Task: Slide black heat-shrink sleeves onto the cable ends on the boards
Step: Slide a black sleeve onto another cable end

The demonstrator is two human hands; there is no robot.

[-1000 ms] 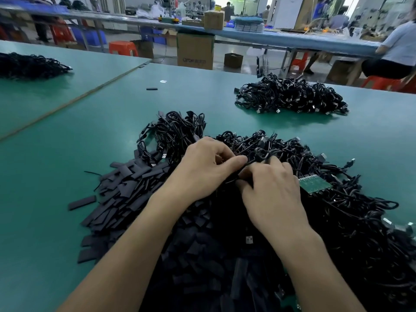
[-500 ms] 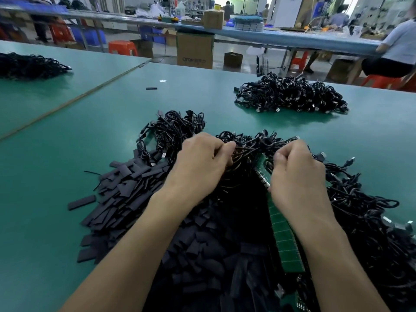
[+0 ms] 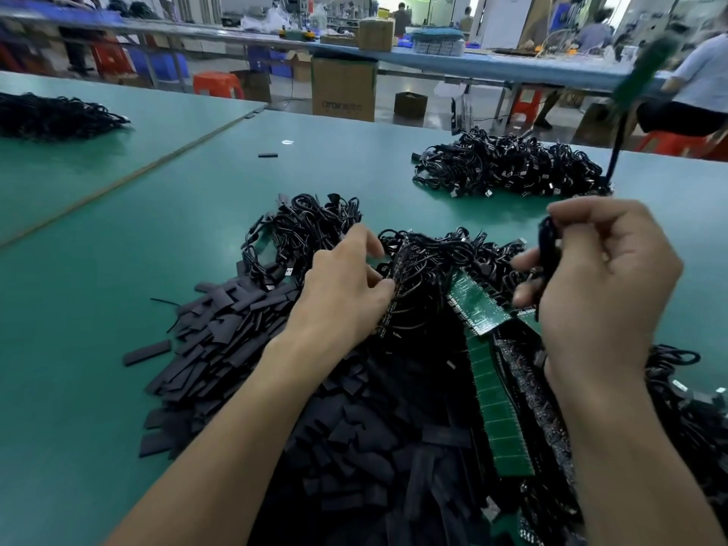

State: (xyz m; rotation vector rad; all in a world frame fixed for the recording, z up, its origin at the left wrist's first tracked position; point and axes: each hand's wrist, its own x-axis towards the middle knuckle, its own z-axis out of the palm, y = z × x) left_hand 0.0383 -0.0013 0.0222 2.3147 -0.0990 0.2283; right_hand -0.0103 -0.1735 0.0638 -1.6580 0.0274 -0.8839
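A big tangle of black cables soldered to green board strips (image 3: 477, 306) lies in front of me. Beside it on the left spreads a heap of flat black heat-shrink sleeves (image 3: 220, 340). My left hand (image 3: 342, 297) grips the edge of a dark board strip (image 3: 396, 277) that stands on its side among the cables. Raised above the tangle to the right, my right hand (image 3: 602, 285) pinches a black cable end (image 3: 548, 246) between thumb and fingers. Whether a sleeve sits on that end I cannot tell.
A second cable pile (image 3: 508, 163) lies on the green table (image 3: 98, 277) at the far right, with a blurred green strip (image 3: 642, 69) on a black cable in the air above it. A third pile (image 3: 55, 116) is far left. One loose sleeve (image 3: 268, 155) lies apart. A seated person (image 3: 697, 84) is at the back right.
My hands have parted. The right hand rose to the right with a cable end, uncovering green board strips. The left hand shifted to the board edge.
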